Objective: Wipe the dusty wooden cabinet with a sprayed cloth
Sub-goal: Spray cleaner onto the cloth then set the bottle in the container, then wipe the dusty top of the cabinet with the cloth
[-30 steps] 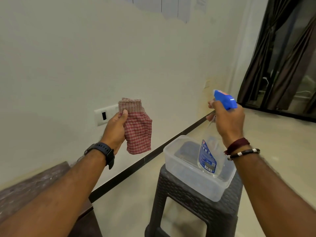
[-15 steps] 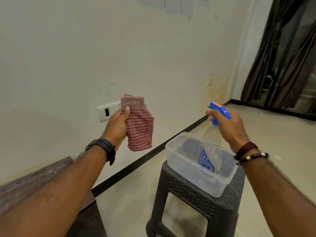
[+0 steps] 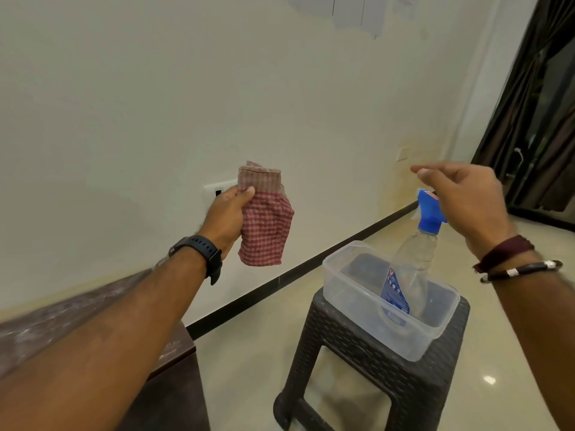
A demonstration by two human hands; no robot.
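Observation:
My left hand (image 3: 228, 214) holds up a folded red checked cloth (image 3: 266, 225) in front of the wall. A clear spray bottle (image 3: 410, 265) with a blue trigger head leans inside a clear plastic tub (image 3: 351, 287). My right hand (image 3: 466, 200) hovers just above and behind the trigger head, fingers spread, holding nothing. The dusty dark wooden cabinet (image 3: 46, 318) shows at the lower left, mostly hidden under my left forearm.
The tub rests on a dark woven plastic stool (image 3: 357, 362) on a glossy beige floor. A white switch plate (image 3: 214, 189) sits on the wall behind the cloth. Dark curtains (image 3: 541, 126) hang at the right, and a black skirting runs along the wall.
My right hand lowered the spray bottle into the tub, let it go and rose above it with the fingers apart. My left hand kept the cloth raised.

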